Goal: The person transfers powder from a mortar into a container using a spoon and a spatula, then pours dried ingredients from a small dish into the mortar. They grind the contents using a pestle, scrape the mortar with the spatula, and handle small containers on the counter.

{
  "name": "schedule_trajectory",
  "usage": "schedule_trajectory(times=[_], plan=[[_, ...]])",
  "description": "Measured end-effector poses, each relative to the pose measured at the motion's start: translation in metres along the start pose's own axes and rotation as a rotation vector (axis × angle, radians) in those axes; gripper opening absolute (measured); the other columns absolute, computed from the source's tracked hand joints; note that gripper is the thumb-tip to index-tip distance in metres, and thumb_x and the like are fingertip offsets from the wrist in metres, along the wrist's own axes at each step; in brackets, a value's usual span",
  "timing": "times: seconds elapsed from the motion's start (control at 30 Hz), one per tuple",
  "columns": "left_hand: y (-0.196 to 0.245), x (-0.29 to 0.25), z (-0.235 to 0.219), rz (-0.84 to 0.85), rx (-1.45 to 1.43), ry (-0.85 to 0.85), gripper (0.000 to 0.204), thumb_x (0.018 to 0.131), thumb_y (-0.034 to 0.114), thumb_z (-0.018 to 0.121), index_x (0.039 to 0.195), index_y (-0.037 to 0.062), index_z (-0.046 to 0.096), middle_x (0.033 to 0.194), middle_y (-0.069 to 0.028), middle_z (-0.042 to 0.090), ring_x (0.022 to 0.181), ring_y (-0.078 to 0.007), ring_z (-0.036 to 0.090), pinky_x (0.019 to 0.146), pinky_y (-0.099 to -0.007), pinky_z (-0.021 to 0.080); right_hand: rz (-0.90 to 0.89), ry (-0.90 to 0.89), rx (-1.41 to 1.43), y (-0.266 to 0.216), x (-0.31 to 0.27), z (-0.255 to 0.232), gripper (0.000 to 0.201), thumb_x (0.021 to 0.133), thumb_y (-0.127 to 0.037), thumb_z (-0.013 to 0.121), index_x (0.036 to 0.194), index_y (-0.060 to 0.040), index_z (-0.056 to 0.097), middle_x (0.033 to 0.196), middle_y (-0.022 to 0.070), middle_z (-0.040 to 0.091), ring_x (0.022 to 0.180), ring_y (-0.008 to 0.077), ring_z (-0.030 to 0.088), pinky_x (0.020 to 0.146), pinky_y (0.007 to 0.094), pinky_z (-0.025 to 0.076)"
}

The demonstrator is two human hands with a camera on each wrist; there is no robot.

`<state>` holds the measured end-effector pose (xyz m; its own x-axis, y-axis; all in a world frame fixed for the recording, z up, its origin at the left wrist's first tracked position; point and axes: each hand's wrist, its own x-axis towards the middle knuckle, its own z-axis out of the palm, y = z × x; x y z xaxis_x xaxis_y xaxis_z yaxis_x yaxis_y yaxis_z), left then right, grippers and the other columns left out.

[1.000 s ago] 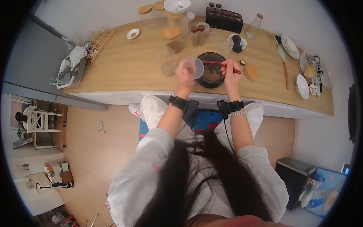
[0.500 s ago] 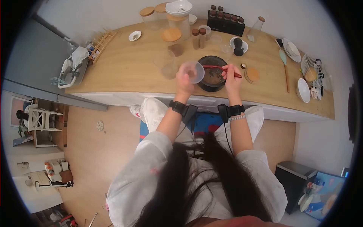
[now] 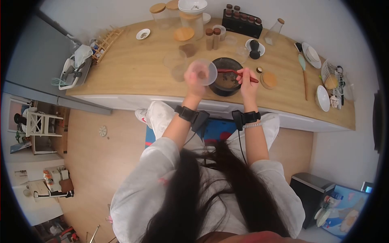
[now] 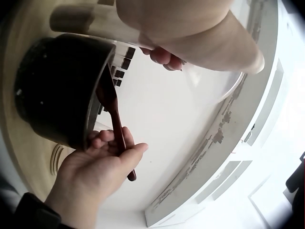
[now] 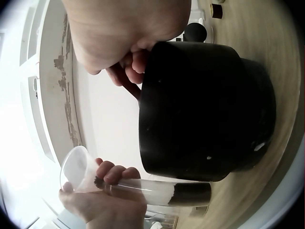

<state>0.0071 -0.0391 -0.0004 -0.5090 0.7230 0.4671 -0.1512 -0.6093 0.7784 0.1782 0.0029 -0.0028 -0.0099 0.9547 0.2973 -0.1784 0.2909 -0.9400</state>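
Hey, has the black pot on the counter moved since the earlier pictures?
No, not noticeably: in the head view, the black pot keeps about the same gap from the round wooden lid on its right.

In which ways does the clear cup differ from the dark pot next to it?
The cup is see-through, while the pot is black and opaque. The cup is smaller; the pot is larger. The left hand holds the cup, whereas the pot stands on the counter. Both are round with open tops.
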Motion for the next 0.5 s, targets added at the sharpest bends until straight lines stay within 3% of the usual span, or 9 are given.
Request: schedule_trajectory(times=[0.1, 0.17, 0.3, 0.37, 0.5], plan=[[0.013, -0.001, 0.005, 0.063, -0.064, -0.069, 0.068, 0.085, 0.062, 0.039, 0.090, -0.0030, 0.056, 0.069, -0.0044, 0.056, 0.064, -0.0114, 0.052, 0.056, -0.0243, 0.039, 0.004, -0.005, 0.007, 0.002, -0.002, -0.001, 0.029, 0.095, -0.024, 0.048, 0.083, -0.0016, 0.061, 0.065, -0.0002, 0.054, 0.058, 0.0044, 0.044, 0.053, 0.0185, 0.035], [0.002, 0.001, -0.003, 0.097, 0.194, -0.156, 0.068, 0.084, 0.063, 0.038, 0.090, -0.0031, 0.057, 0.068, -0.0052, 0.055, 0.062, -0.0118, 0.051, 0.056, -0.0239, 0.039, -0.009, -0.002, -0.004, 0.003, -0.002, 0.000, 0.029, 0.095, -0.025, 0.049, 0.082, -0.0019, 0.061, 0.065, -0.0001, 0.054, 0.058, 0.0040, 0.045, 0.053, 0.0184, 0.035], [-0.015, 0.000, -0.009, -0.007, 0.099, -0.166, 0.069, 0.084, 0.063, 0.039, 0.089, -0.0035, 0.057, 0.065, -0.0048, 0.054, 0.060, -0.0122, 0.051, 0.055, -0.0240, 0.039, 0.061, 0.025, -0.063, 0.006, -0.001, 0.002, 0.030, 0.094, -0.026, 0.050, 0.082, -0.0021, 0.061, 0.065, -0.0001, 0.054, 0.059, 0.0043, 0.046, 0.054, 0.0188, 0.036], [-0.008, 0.001, -0.003, 0.109, 0.074, -0.194, 0.071, 0.084, 0.064, 0.038, 0.088, -0.0038, 0.056, 0.063, -0.0043, 0.054, 0.059, -0.0119, 0.051, 0.053, -0.0240, 0.038, -0.003, 0.013, -0.054, 0.006, -0.001, 0.003, 0.030, 0.094, -0.027, 0.051, 0.081, -0.0018, 0.061, 0.064, -0.0005, 0.053, 0.060, 0.0050, 0.046, 0.054, 0.0195, 0.036], [-0.001, -0.006, -0.003, 0.094, 0.150, -0.199, 0.071, 0.083, 0.065, 0.036, 0.085, -0.0034, 0.056, 0.061, -0.0037, 0.053, 0.058, -0.0115, 0.051, 0.052, -0.0237, 0.038, 0.006, 0.031, -0.070, 0.004, -0.002, 0.005, 0.030, 0.094, -0.027, 0.051, 0.081, -0.0013, 0.061, 0.064, -0.0006, 0.053, 0.059, 0.0057, 0.046, 0.055, 0.0200, 0.036]])
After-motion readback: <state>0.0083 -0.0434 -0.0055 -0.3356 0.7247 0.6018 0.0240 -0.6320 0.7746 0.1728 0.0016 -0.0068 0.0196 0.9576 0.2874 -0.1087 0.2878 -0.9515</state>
